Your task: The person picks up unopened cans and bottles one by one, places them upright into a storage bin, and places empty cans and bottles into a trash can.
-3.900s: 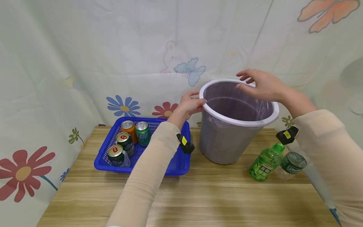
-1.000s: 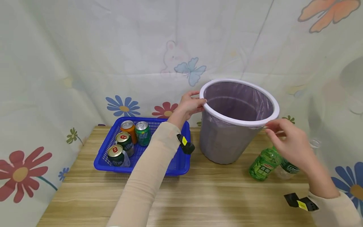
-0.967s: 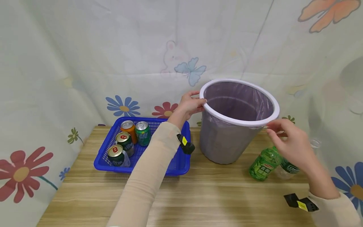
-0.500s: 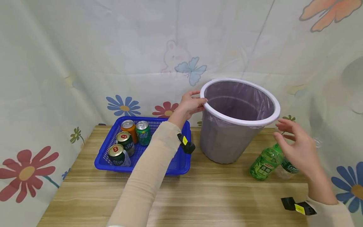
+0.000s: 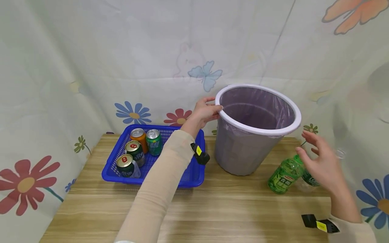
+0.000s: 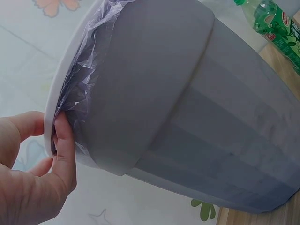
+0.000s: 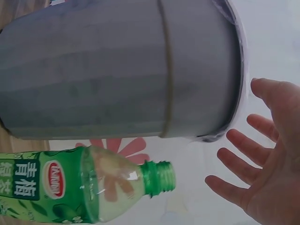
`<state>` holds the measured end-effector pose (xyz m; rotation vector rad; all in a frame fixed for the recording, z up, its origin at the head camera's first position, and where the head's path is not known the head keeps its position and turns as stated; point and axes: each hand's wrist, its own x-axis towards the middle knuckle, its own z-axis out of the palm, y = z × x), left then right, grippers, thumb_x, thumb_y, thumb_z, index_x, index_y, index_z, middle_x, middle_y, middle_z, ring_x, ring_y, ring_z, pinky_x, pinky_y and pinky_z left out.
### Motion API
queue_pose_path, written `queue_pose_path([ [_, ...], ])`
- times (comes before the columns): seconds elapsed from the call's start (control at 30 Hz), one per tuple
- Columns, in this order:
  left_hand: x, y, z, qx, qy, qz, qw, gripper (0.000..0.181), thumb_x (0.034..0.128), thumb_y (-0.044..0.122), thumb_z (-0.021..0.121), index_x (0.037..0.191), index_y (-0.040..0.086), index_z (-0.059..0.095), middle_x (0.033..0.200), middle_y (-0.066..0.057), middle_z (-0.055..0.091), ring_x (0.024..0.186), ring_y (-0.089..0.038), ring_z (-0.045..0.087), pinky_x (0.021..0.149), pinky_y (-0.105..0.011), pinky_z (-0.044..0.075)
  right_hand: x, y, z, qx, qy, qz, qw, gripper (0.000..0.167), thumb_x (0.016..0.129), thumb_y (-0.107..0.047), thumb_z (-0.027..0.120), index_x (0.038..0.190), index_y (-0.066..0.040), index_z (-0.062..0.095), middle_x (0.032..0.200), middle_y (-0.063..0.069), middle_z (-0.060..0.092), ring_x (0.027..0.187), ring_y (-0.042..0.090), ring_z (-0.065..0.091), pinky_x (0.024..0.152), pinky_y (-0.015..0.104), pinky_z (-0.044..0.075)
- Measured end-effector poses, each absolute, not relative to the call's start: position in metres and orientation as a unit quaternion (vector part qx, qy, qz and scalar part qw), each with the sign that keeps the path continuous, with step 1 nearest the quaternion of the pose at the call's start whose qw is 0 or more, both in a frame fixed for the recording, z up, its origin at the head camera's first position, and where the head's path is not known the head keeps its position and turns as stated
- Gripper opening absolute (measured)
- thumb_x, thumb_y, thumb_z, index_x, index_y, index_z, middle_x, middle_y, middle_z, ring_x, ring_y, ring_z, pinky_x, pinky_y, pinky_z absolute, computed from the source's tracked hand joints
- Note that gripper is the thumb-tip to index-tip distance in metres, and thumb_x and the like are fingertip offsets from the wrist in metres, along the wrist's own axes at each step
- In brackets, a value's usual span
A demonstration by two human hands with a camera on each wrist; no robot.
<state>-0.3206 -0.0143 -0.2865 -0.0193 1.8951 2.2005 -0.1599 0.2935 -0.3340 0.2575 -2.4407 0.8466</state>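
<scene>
A grey bin [image 5: 243,152] with a white rim and a thin plastic liner stands on the wooden table. My left hand [image 5: 203,113] pinches the rim at its left side; in the left wrist view the fingers of that hand [image 6: 42,173] lie on both sides of the rim [image 6: 58,89]. My right hand [image 5: 325,162] hangs in the air right of the bin, fingers apart, holding nothing. Below it a green bottle [image 5: 284,177] stands beside a clear bottle [image 5: 308,180], partly hidden by the hand. In the right wrist view the green bottle [image 7: 70,185] has no cap, and the right hand [image 7: 267,159] is clear of it.
Left of the bin sits a blue basket [image 5: 196,179] holding several cans, among them an orange can [image 5: 139,138] and a green can [image 5: 154,143]. A flower-patterned curtain [image 5: 136,50] hangs behind the table [image 5: 212,216].
My right hand has gone from above the bin's opening down to its right rim, then off it to the right, fingers spreading. The left hand keeps its hold on the rim.
</scene>
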Motion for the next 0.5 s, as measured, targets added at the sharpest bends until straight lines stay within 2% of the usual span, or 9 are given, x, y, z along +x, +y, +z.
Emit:
queue_pose_path([
  [0.07, -0.321, -0.014, -0.287, -0.007, 0.648, 0.752, 0.118, 0.050, 0.0837, 0.004, 0.065, 0.129, 0.012, 0.045, 0.109, -0.011, 0.059, 0.078, -0.017, 0.064, 0.072, -0.028, 0.056, -0.159, 0.295, -0.337, 0.093, -0.907, 0.319, 0.259, 0.056, 0.089, -0.014, 0.060, 0.140, -0.013, 0.038, 0.133, 0.020, 0.046, 0.123, 0.024, 0.042, 0.081, -0.002, 0.026],
  [0.13, -0.321, -0.015, -0.287, -0.007, 0.648, 0.752, 0.119, 0.050, 0.0838, 0.004, 0.065, 0.129, 0.013, 0.045, 0.110, -0.011, 0.059, 0.077, -0.017, 0.065, 0.072, -0.028, 0.056, -0.159, 0.297, -0.340, 0.090, -0.907, 0.327, 0.249, 0.059, 0.089, -0.014, 0.060, 0.142, -0.014, 0.034, 0.134, 0.021, 0.044, 0.121, 0.037, 0.040, 0.082, -0.001, 0.026],
  [0.2, -0.322, -0.015, -0.288, -0.006, 0.649, 0.752, 0.119, 0.049, 0.0839, 0.004, 0.064, 0.129, 0.013, 0.045, 0.110, -0.011, 0.059, 0.077, -0.017, 0.064, 0.072, -0.028, 0.056, -0.159, 0.299, -0.343, 0.084, -0.908, 0.331, 0.244, 0.062, 0.089, -0.014, 0.059, 0.143, -0.015, 0.031, 0.136, 0.022, 0.042, 0.120, 0.042, 0.039, 0.082, 0.001, 0.026],
  [0.23, -0.322, -0.015, -0.288, -0.006, 0.648, 0.752, 0.119, 0.050, 0.0837, 0.004, 0.065, 0.129, 0.013, 0.045, 0.110, -0.011, 0.059, 0.077, -0.017, 0.065, 0.072, -0.028, 0.056, -0.158, 0.301, -0.345, 0.082, -0.908, 0.333, 0.242, 0.063, 0.089, -0.014, 0.059, 0.144, -0.015, 0.029, 0.136, 0.023, 0.041, 0.120, 0.044, 0.039, 0.087, 0.005, 0.030],
  [0.37, -0.321, -0.015, -0.287, -0.006, 0.648, 0.752, 0.120, 0.050, 0.0837, 0.004, 0.065, 0.129, 0.013, 0.045, 0.110, -0.011, 0.059, 0.077, -0.017, 0.064, 0.071, -0.028, 0.056, -0.158, 0.305, -0.352, 0.070, -0.909, 0.337, 0.236, 0.066, 0.088, -0.013, 0.059, 0.145, -0.012, 0.025, 0.137, 0.026, 0.038, 0.119, 0.047, 0.038, 0.084, 0.010, 0.032],
  [0.5, -0.321, -0.016, -0.287, -0.006, 0.646, 0.754, 0.120, 0.049, 0.0838, 0.004, 0.065, 0.128, 0.013, 0.045, 0.108, -0.010, 0.059, 0.076, -0.017, 0.064, 0.071, -0.028, 0.056, -0.156, 0.309, -0.362, 0.068, -0.907, 0.348, 0.228, 0.069, 0.088, -0.011, 0.060, 0.145, -0.009, 0.022, 0.136, 0.029, 0.036, 0.118, 0.051, 0.038, 0.076, 0.004, 0.028],
])
